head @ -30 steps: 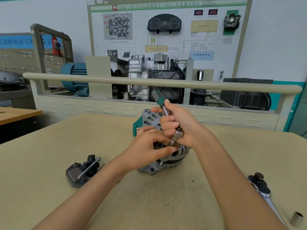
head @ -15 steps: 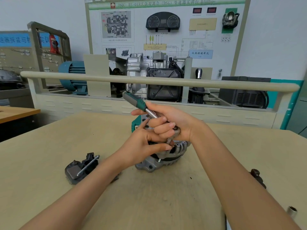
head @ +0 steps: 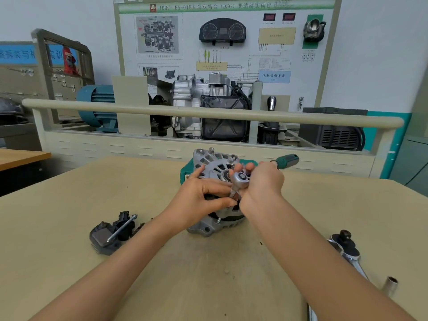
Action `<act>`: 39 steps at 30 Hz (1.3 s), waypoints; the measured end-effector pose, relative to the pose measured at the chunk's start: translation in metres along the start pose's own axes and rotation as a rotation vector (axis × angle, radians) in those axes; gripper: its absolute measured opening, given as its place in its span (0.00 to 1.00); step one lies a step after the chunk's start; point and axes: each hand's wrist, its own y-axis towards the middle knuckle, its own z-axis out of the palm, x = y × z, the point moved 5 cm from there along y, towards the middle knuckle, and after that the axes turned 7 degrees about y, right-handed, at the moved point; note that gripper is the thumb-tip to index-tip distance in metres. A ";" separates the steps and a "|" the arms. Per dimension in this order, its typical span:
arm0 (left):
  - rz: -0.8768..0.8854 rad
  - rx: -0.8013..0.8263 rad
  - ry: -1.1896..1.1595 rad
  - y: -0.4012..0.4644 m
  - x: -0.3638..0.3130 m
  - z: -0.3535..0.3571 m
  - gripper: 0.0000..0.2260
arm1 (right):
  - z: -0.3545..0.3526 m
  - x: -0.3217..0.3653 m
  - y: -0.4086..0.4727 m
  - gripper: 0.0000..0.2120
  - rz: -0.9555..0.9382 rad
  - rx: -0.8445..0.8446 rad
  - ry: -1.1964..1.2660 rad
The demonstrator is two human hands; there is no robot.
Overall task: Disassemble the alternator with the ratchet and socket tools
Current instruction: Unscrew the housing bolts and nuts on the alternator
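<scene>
Forearms reach in from the near edge across the beige wooden table (head: 69,228). Near right, a spare chrome ratchet wrench (head: 347,249) and a loose small silver socket (head: 391,283) lie on the table, well apart from the work. Near left sits 1 removed dark grey plastic part with a long steel bolt resting across it (head: 111,232).

At centre, the silver cast-aluminium alternator (head: 213,167) stands tilted on its housing. The left hand (head: 199,200) grips its near rim, with thumb and fingers curled around the body to steady it. The right hand (head: 264,184) closes around the green-handled ratchet (head: 286,161) just behind the round chrome head, which sits over the alternator; the handle points far right. The socket under the head is mostly hidden by fingers, so I cannot tell which fastener it engages.

The step in hand looks like loosening 1 housing bolt. The next move likely calls for a firm counter-hold from the left hand and a square seat on the bolt.

Beyond stands a gearbox training rig (head: 208,107).
</scene>
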 end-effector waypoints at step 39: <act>0.064 -0.046 0.079 -0.001 0.011 0.006 0.07 | 0.008 -0.005 -0.002 0.17 -0.039 0.081 -0.210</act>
